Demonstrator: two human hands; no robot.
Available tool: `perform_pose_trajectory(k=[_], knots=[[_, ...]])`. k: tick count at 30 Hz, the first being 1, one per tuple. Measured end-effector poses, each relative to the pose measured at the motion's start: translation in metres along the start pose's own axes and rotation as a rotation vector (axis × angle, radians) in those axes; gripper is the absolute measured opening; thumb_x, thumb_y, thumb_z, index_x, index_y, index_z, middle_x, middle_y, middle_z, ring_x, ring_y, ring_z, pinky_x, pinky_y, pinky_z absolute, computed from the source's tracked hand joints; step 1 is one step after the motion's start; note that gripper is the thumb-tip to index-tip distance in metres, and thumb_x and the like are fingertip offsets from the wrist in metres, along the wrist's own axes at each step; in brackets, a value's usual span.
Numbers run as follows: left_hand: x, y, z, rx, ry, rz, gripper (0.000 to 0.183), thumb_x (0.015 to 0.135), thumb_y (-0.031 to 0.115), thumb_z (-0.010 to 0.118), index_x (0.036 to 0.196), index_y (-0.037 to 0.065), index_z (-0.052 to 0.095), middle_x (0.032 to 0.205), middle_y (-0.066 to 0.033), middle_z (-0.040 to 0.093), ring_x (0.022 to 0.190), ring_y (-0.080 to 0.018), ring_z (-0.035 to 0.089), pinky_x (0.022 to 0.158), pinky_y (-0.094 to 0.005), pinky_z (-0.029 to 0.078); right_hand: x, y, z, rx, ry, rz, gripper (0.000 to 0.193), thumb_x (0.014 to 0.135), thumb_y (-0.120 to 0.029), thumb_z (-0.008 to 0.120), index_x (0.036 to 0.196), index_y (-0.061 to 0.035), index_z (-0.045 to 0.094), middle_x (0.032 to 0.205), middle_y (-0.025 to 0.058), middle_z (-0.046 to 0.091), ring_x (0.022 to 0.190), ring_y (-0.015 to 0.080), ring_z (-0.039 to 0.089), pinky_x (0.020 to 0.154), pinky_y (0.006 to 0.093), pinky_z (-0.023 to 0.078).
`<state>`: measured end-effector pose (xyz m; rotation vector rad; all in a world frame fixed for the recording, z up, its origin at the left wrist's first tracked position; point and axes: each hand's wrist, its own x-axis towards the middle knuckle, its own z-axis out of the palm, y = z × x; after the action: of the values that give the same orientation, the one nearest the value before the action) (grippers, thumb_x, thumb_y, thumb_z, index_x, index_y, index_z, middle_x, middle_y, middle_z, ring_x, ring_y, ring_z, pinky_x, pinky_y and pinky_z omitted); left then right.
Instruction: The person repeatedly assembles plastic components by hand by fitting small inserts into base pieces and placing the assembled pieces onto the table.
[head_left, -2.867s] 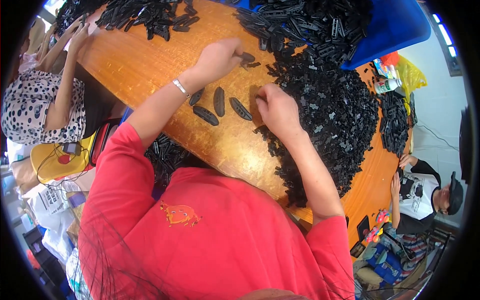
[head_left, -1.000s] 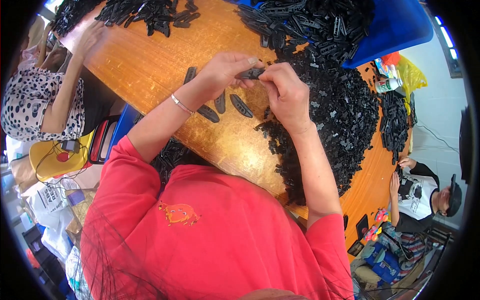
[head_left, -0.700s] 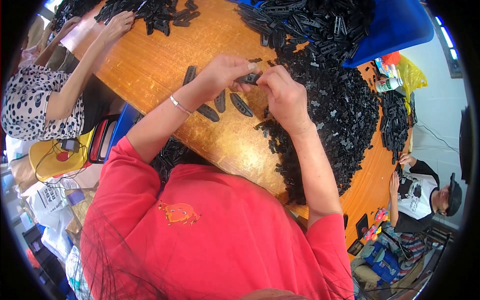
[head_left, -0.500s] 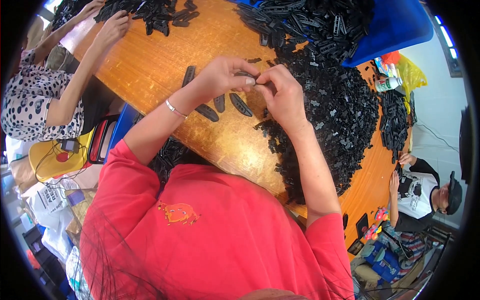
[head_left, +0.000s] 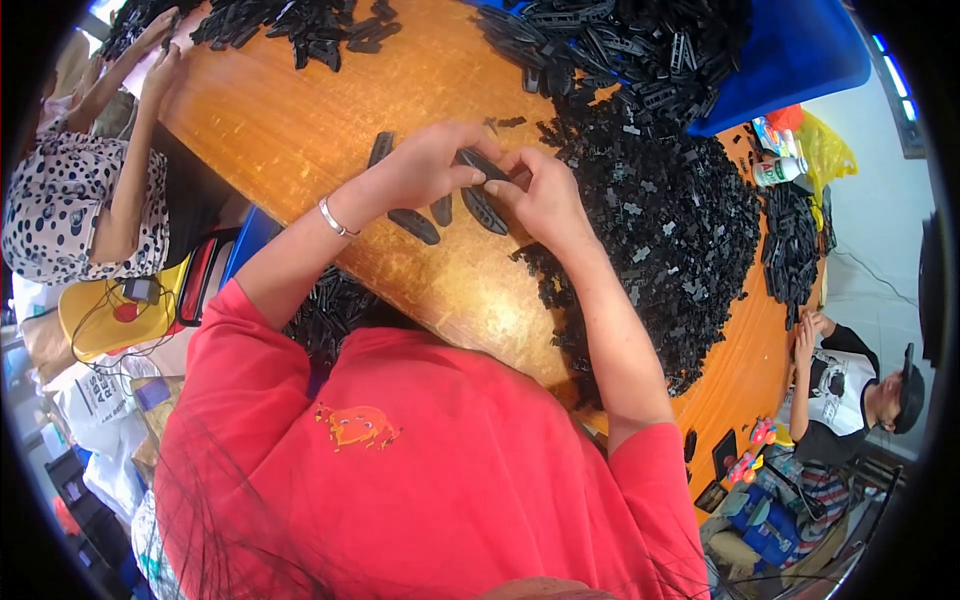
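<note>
Between my hands is a long black plastic piece [head_left: 482, 166] with tapered ends, held tilted above the wooden table [head_left: 300, 120]. My left hand [head_left: 435, 165] pinches it from the left, thumb below and fingers over the top. From the right, my right hand [head_left: 545, 195] grips its lower end between thumb and bent fingers. Whether a smaller part is also in the fingers is hidden. Just beneath lie several similar black pieces, among them a ribbed piece [head_left: 485, 212] under my right thumb and a flat-lying piece [head_left: 413, 226] below my left wrist.
A wide heap of small black parts [head_left: 660, 230] spreads right of my hands. Longer black pieces [head_left: 630, 40] pile up behind it beside a blue bin [head_left: 800, 65]. A white bottle [head_left: 778, 171] stands far right. Co-workers sit at left [head_left: 90, 210] and right [head_left: 845, 375].
Both hands have come slightly nearer and left, and the black piece now shows more of its length. The left co-worker's hands have moved away to the left; the right co-worker's hands have come together.
</note>
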<state>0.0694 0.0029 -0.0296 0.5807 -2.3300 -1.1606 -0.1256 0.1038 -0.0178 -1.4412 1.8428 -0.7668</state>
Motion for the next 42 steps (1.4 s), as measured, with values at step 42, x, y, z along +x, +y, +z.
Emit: perform_pose_trajectory(k=[42], knots=[[0.065,0.014,-0.007,-0.345,0.138,-0.02,0.024,0.09,0.002,0.075,0.113,0.0,0.068,0.098,0.0011,0.066,0.089,-0.0053,0.06,0.078,-0.023,0.052,0.01,-0.011,-0.03,-0.03,0.631,-0.696,0.018,0.085,0.007,0.077,0.097,-0.0033,0.069,0.095,0.0117,0.07,0.083,0.0301,0.072,0.068,0.0361,0.058]])
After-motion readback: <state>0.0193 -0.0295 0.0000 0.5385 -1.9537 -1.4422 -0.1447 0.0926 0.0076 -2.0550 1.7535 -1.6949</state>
